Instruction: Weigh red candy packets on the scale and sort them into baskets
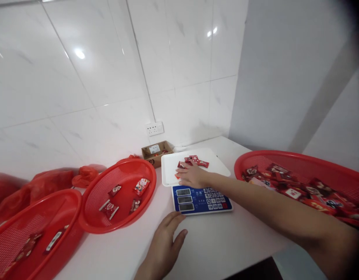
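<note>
My right hand (pixel 191 175) lies flat on the white tray (pixel 179 165) of a digital weighing scale (pixel 201 199), over the edge of a small pile of red candy packets (pixel 194 160). One packet pokes out under its fingertips. My left hand (pixel 164 243) rests empty on the white table (pixel 226 249), just in front of the scale's blue keypad panel. Its fingers are slightly curled and touch nothing else.
Red round baskets holding red packets stand left (pixel 118 194), far left (pixel 36 241) and right (pixel 296 175). Red plastic bags (pixel 48 186) lie behind them. A cardboard box (pixel 154 153) stands in the corner below a wall socket (pixel 154 128).
</note>
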Demonstrator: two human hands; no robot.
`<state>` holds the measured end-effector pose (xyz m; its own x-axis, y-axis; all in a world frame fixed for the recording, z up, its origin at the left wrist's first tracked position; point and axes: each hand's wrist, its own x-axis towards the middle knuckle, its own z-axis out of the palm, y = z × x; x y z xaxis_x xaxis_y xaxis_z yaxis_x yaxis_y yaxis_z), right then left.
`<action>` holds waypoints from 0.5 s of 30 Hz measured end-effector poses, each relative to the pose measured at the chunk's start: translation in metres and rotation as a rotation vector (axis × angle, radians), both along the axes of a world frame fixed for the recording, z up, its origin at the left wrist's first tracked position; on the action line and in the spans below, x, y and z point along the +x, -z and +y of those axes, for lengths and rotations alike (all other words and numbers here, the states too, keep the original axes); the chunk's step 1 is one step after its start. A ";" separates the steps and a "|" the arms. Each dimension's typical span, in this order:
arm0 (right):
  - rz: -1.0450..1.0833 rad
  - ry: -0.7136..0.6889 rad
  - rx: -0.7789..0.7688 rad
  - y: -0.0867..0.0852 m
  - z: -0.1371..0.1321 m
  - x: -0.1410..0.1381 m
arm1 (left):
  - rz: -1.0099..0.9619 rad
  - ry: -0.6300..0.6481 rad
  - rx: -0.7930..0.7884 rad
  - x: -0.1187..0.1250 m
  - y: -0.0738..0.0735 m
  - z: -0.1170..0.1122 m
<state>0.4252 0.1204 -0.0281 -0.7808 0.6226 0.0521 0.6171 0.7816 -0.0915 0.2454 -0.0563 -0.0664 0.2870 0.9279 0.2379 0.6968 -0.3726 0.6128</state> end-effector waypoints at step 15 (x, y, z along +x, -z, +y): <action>0.064 0.574 -0.182 0.004 -0.109 0.164 | 0.009 -0.030 -0.059 -0.018 0.012 -0.029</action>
<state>0.5894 0.0111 -0.0319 -0.3165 0.9468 -0.0585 0.9243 0.2939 -0.2436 0.2271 -0.0852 -0.0784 0.2606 0.9485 0.1799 0.7129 -0.3147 0.6267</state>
